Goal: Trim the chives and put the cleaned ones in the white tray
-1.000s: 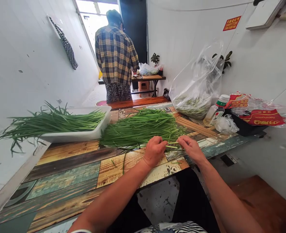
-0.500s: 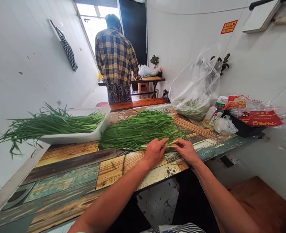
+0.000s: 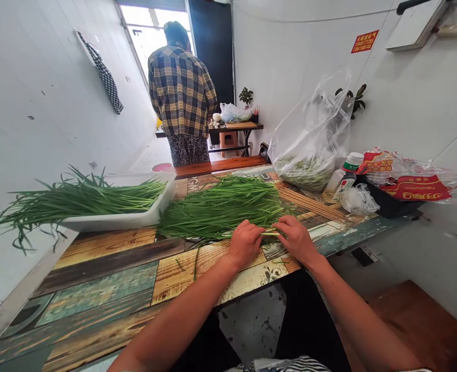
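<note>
A loose pile of green chives (image 3: 220, 206) lies across the patterned table (image 3: 108, 279). At its near end my left hand (image 3: 246, 243) and my right hand (image 3: 296, 237) sit close together. Both pinch the pale stem ends of a few chive stalks (image 3: 270, 233) stretched between them. A white tray (image 3: 135, 217) to the left holds another bundle of chives (image 3: 73, 199) whose tips hang over its left edge.
A clear plastic bag (image 3: 311, 150) with greens stands at the back right, beside a small bottle (image 3: 344, 178), a crumpled wrapper (image 3: 360, 199) and red-labelled packets (image 3: 410, 183). Wooden skewers (image 3: 313, 204) lie on the table. A person in a plaid shirt (image 3: 182, 90) stands beyond, back turned.
My two hands have drawn closer together along the chive stalks, the right hand sliding left toward the left hand. The person beyond has shifted slightly left.
</note>
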Available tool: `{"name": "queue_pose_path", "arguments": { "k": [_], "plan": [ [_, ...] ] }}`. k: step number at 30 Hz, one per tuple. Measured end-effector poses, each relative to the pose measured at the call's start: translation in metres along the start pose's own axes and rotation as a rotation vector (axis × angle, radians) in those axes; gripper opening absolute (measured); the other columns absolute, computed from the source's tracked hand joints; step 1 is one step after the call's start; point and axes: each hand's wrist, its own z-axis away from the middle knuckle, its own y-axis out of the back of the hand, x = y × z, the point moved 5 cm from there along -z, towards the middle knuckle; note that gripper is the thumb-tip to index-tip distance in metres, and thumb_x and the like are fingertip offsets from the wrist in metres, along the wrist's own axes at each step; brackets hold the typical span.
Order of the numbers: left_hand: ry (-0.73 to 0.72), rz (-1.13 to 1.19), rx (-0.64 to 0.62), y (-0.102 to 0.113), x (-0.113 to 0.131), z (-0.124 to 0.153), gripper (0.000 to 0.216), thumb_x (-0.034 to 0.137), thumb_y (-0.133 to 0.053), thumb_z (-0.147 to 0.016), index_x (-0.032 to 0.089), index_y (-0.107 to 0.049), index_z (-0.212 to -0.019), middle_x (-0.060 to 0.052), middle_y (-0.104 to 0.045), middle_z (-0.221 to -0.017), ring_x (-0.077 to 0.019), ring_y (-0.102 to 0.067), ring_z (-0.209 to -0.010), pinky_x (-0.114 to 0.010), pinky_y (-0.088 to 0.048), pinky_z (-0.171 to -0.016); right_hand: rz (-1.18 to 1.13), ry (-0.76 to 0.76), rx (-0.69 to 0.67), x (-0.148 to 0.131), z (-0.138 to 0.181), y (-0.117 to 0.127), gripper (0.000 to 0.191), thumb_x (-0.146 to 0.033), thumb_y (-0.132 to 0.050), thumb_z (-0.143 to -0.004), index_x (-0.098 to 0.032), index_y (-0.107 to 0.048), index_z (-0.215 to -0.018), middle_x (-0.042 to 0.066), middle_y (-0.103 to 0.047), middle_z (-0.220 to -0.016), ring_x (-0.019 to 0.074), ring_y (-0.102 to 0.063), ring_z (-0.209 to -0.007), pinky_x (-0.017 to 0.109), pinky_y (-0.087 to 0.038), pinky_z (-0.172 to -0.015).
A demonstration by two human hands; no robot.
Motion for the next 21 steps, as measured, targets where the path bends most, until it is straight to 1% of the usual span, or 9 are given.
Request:
{"name": "queue_pose_path", "arguments": {
  "k": [3, 7, 9, 11, 12, 14, 16, 19, 21],
  "plan": [
    [-0.02, -0.036, 0.032, 0.002, 0.0, -0.001, 0.019, 0.02, -0.047, -0.092, 0.016, -0.065, -0.089, -0.004, -0.067, -0.076, -0.0168, -0.052, -0.07, -0.03, -0.04, -0.067, -0.252, -0.121, -0.045, 0.009, 0.001, -0.009, 0.02, -0.03, -0.054, -0.085, -0.021, -0.072, -0.084, 0.006, -0.066, -0.079, 0.0192, -0.058, -0.076, 0.032, -0.046, -0.069],
    [-0.087, -0.155, 0.054, 0.006, 0.006, -0.002, 0.025, 0.02, -0.041, -0.095, 0.018, -0.065, -0.089, -0.004, -0.066, -0.075, -0.0163, -0.051, -0.07, -0.031, -0.039, -0.069, -0.676, -0.535, -0.11, 0.024, 0.007, -0.026, 0.029, -0.044, -0.061, -0.078, -0.019, -0.07, -0.067, 0.001, -0.062, -0.061, 0.0129, -0.051, -0.056, 0.026, -0.039, -0.053],
    [-0.118, -0.205, 0.059, 0.008, 0.01, -0.002, 0.025, 0.021, -0.04, -0.096, 0.019, -0.064, -0.091, -0.004, -0.066, -0.076, -0.0164, -0.051, -0.071, -0.031, -0.038, -0.07, -0.877, -0.694, -0.095, 0.029, 0.011, -0.033, 0.032, -0.05, -0.065, -0.072, -0.018, -0.068, -0.067, 0.0, -0.06, -0.06, 0.0103, -0.046, -0.052, 0.024, -0.035, -0.048],
    [-0.14, -0.236, 0.071, 0.01, 0.013, -0.002, 0.024, 0.022, -0.04, -0.096, 0.019, -0.063, -0.092, -0.004, -0.065, -0.078, -0.0165, -0.051, -0.072, -0.031, -0.038, -0.071, -1.016, -0.764, -0.037, 0.035, 0.011, -0.035, 0.036, -0.052, -0.069, -0.066, -0.017, -0.069, -0.072, 0.001, -0.061, -0.064, 0.01, -0.046, -0.053, 0.024, -0.034, -0.047],
    [-0.144, -0.246, 0.082, 0.011, 0.014, -0.002, 0.024, 0.021, -0.04, -0.096, 0.019, -0.063, -0.091, -0.003, -0.065, -0.078, -0.0166, -0.05, -0.072, -0.031, -0.038, -0.071, -1.029, -0.777, 0.006, 0.041, 0.011, -0.034, 0.039, -0.053, -0.07, -0.065, -0.016, -0.069, -0.075, 0.002, -0.062, -0.066, 0.0104, -0.047, -0.054, 0.024, -0.034, -0.048],
    [-0.123, -0.258, 0.114, 0.013, 0.014, -0.003, 0.023, 0.019, -0.04, -0.095, 0.019, -0.062, -0.088, -0.003, -0.064, -0.076, -0.017, -0.05, -0.071, -0.031, -0.038, -0.07, -0.897, -0.778, 0.098, 0.054, 0.01, -0.027, 0.041, -0.055, -0.069, -0.064, -0.015, -0.069, -0.074, 0.003, -0.062, -0.065, 0.0113, -0.048, -0.054, 0.025, -0.034, -0.049],
    [-0.064, -0.246, 0.164, 0.016, 0.011, -0.004, 0.022, 0.017, -0.039, -0.094, 0.019, -0.06, -0.087, -0.004, -0.063, -0.074, -0.0176, -0.049, -0.07, -0.031, -0.038, -0.07, -0.59, -0.738, 0.173, 0.066, 0.008, -0.014, 0.04, -0.056, -0.068, -0.065, -0.016, -0.066, -0.066, 0.002, -0.059, -0.059, 0.012, -0.046, -0.052, 0.026, -0.034, -0.05],
    [0.078, -0.164, 0.302, 0.023, 0.004, -0.004, 0.02, 0.018, -0.036, -0.094, 0.017, -0.057, -0.094, -0.005, -0.061, -0.077, -0.0178, -0.049, -0.07, -0.031, -0.039, -0.071, -0.12, -0.612, 0.167, 0.069, -0.001, 0.0, 0.042, -0.055, -0.063, -0.071, -0.019, -0.058, -0.052, 0.0, -0.053, -0.05, 0.0136, -0.045, -0.051, 0.028, -0.033, -0.052],
    [0.188, -0.092, 0.414, 0.029, -0.003, -0.002, 0.02, 0.02, -0.035, -0.095, 0.017, -0.055, -0.097, -0.005, -0.061, -0.08, -0.0179, -0.049, -0.072, -0.031, -0.04, -0.072, 0.07, -0.488, 0.168, 0.064, -0.01, 0.004, 0.04, -0.05, -0.055, -0.08, -0.02, -0.057, -0.054, 0.002, -0.055, -0.055, 0.0162, -0.049, -0.057, 0.029, -0.035, -0.056]
  ]
}}
